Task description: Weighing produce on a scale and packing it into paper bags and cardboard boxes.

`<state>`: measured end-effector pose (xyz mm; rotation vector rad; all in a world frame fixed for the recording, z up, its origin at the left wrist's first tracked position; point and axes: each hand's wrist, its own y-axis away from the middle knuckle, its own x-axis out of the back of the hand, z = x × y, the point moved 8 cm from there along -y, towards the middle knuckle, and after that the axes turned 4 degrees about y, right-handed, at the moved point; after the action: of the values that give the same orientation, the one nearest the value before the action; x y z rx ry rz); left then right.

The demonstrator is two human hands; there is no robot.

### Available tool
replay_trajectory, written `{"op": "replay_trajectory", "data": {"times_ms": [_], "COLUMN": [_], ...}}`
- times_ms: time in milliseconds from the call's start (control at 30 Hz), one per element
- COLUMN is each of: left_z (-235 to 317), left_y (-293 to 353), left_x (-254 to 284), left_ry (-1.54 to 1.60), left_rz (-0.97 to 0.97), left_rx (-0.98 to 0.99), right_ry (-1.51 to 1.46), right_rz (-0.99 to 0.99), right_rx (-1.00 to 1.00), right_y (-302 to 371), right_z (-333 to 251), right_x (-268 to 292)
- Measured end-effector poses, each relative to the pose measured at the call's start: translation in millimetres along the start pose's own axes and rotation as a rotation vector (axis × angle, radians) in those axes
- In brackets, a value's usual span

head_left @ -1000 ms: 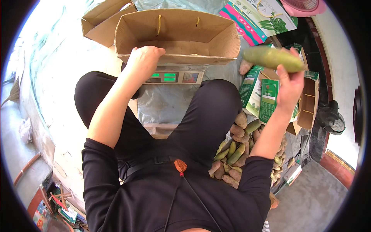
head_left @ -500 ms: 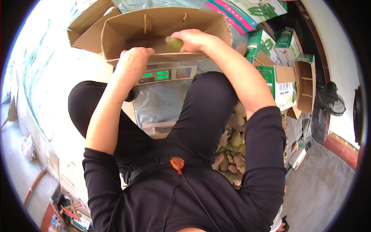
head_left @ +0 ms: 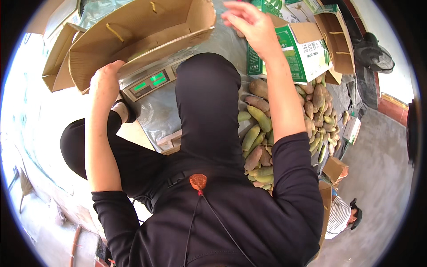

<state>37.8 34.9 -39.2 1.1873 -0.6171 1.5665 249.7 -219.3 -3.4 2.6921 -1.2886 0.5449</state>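
My left hand (head_left: pixel 105 79) grips the front rim of an open brown cardboard box (head_left: pixel 178 42) near its left end. The box has yellow cord handles and sits on a digital scale (head_left: pixel 164 78) with lit green displays. The near wall hides most of what lies inside it. My right hand (head_left: pixel 252 27) is raised beyond the box's right end, fingers apart, holding nothing. Just beside its fingers, partly hidden, is a reddish-brown root vegetable (head_left: pixel 239 33). Below my right forearm spreads a pile of green radishes (head_left: pixel 259 117) and reddish-brown root vegetables (head_left: pixel 259 88).
Green and white cartons (head_left: pixel 291 53) stand at the right, with an open brown carton (head_left: pixel 340 42) beside them. Farther right is a black fan (head_left: pixel 373 53). A person in a striped top (head_left: pixel 338 217) is at the lower right. My knee (head_left: pixel 207 80) rises close to the scale.
My right hand has left the box and moved right, and the green radish it held is gone from it. My left hand stays on the box rim. The view has turned right.
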Motion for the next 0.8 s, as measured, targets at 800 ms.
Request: {"op": "replay_trajectory", "data": {"times_ms": [800], "left_z": [0.1], "left_y": [-0.2], "left_x": [-0.4], "left_ry": [0.023], "left_rz": [0.009], "left_rx": [0.045], "right_ry": [1.279], "right_rz": [-0.723], "right_rx": [-0.345], "right_y": [327.9], "right_z": [283.8], "right_x": [-123.9]}}
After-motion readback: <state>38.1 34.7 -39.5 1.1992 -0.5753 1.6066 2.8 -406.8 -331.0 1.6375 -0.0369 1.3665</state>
